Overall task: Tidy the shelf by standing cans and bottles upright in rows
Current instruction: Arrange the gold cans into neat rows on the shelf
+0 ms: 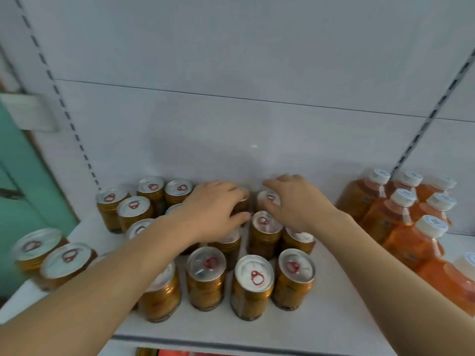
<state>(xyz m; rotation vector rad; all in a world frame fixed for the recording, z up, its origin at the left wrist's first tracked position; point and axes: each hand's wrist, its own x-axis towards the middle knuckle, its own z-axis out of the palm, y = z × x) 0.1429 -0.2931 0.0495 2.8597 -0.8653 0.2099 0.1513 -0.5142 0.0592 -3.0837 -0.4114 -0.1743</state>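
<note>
Several gold cans with silver lids and red pull tabs stand upright on the white shelf (321, 327), one of them at the front (253, 286). My left hand (213, 209) reaches to the back row and curls its fingers round a can (243, 204) that it mostly hides. Just to the right, my right hand (295, 201) curls over another back-row can (267, 199), thumb on its near side. Between the two hands stands a can (264, 235) that neither hand touches. Orange bottles (393, 214) with white caps stand in rows at the right.
The white back panel (231, 137) rises directly behind the cans. Slotted uprights run up at the left (64, 109) and right (421, 127). A green door (23, 191) lies beyond the shelf's left end. The shelf's front edge (231, 343) shows below.
</note>
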